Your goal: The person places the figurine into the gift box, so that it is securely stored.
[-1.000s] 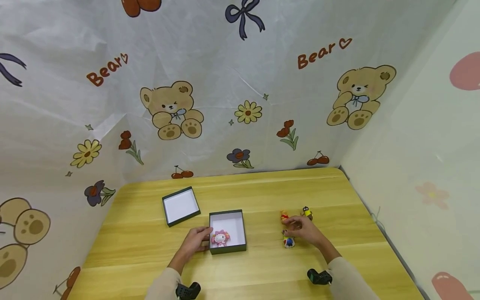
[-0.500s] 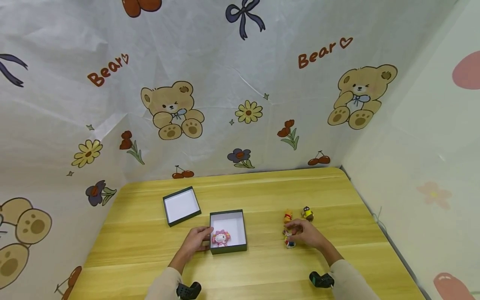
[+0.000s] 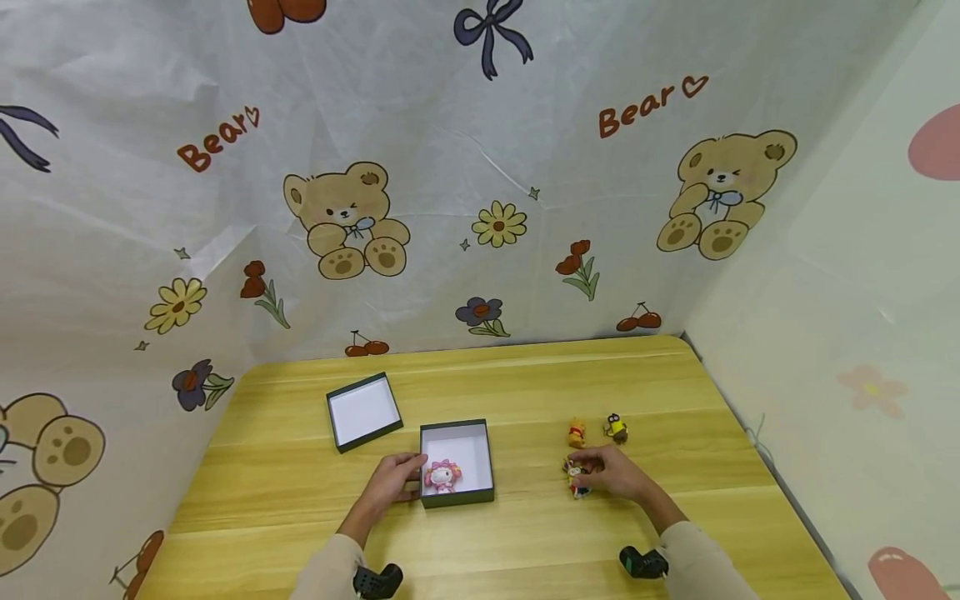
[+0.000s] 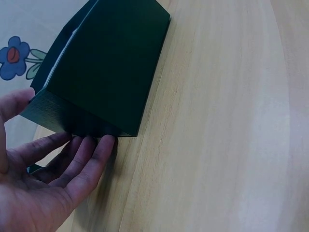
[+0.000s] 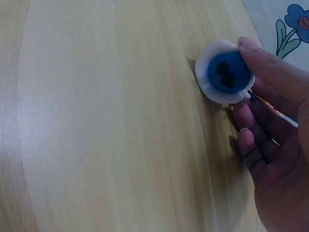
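- Small figurine (image 3: 576, 478): on the wooden table (image 3: 525, 533), well to the right of the open box (image 3: 456, 463). The right hand (image 3: 611, 473) pinches it, thumb tip on top and curled fingers (image 5: 260, 123) behind and below. In the right wrist view its underside (image 5: 225, 71) faces the camera: a round white base with a blue centre and a dark mark, smooth and moulded. It seems tipped, its long axis lying roughly level and pointing away from the palm; the exact tilt cannot be told.
- Open box: square, dark green card outside with a fine grain, white inside, sitting flat on the table. A pink-haired doll (image 3: 439, 476) lies in it, near its front left corner.
- Left hand (image 3: 392, 483): against the box's left side, fingers (image 4: 84, 157) nearly straight, tips touching the bottom edge of the dark wall (image 4: 106, 72), thumb by its upper corner.
- Lid (image 3: 362, 411): same card, upturned, white inside showing, behind and left of the box, apart from it.
- Orange-yellow figurine (image 3: 576, 434) and yellow figurine (image 3: 616, 427): upright, right of the box, just behind the right hand.
- Table: pale yellow wood grain, smooth.
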The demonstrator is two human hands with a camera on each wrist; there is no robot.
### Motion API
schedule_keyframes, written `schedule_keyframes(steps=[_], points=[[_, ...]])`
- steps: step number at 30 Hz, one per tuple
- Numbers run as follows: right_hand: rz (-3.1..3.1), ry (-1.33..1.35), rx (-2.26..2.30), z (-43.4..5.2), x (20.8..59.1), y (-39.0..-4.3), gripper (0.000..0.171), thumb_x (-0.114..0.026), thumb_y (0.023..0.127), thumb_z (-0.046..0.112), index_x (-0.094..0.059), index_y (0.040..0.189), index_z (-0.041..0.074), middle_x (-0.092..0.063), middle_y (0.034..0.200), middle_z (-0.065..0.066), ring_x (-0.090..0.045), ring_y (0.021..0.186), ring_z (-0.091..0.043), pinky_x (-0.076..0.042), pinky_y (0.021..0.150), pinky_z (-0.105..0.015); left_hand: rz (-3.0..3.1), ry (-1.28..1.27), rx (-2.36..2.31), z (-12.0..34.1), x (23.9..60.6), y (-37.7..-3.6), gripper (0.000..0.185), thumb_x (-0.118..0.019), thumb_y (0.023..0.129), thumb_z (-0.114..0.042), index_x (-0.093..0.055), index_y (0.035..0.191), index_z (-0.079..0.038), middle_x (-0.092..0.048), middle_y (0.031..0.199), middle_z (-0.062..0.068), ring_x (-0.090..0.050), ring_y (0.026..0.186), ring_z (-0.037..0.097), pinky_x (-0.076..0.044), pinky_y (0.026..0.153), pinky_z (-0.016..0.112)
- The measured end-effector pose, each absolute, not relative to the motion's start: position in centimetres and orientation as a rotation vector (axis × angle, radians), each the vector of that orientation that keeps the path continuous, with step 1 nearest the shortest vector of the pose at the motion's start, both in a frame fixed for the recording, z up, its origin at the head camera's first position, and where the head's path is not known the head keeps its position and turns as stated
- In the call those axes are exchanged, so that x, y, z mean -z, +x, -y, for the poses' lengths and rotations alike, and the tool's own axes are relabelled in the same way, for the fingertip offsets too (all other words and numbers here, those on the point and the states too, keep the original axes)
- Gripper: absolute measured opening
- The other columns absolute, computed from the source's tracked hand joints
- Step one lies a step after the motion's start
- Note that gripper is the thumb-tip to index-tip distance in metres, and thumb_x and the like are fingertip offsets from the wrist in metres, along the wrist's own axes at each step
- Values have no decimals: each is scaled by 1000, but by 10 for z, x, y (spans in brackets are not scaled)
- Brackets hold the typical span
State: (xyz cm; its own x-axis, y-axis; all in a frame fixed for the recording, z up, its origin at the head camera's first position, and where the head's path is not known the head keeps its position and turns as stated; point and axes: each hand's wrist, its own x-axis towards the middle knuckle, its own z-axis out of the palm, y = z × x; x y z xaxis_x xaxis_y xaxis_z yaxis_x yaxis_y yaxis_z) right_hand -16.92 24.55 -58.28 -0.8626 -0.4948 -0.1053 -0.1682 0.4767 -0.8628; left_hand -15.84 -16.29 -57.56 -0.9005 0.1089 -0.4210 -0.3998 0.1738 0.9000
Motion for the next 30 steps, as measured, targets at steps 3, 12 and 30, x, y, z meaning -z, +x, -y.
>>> schedule_keyframes(steps=[3,12,30], points=[[-2391,-566,1314,-245,582,-170,41,-69,89,11,-59,119,-15,-61,93,-10,-49,75,-9,-43,62,-22,-2066,-277,-1776,163,576,-158,59,-55,98,-35,-47,130,15,-65,107,15,-63,92,21,-56,78,41],[-2341,-511,1366,-243,579,-169,36,-71,88,12,-61,115,-9,-64,99,-15,-56,85,-17,-48,68,-24,-2063,-278,-1778,163,576,-158,59,-55,98,-34,-47,130,15,-65,107,16,-63,92,21,-56,78,40],[-2180,-454,1553,-242,582,-171,48,-70,86,4,-48,125,-15,-63,99,-23,-61,80,-11,-52,67,-26,-2056,-280,-1782,163,575,-158,60,-55,98,-34,-46,131,16,-65,109,17,-63,93,22,-56,78,41]])
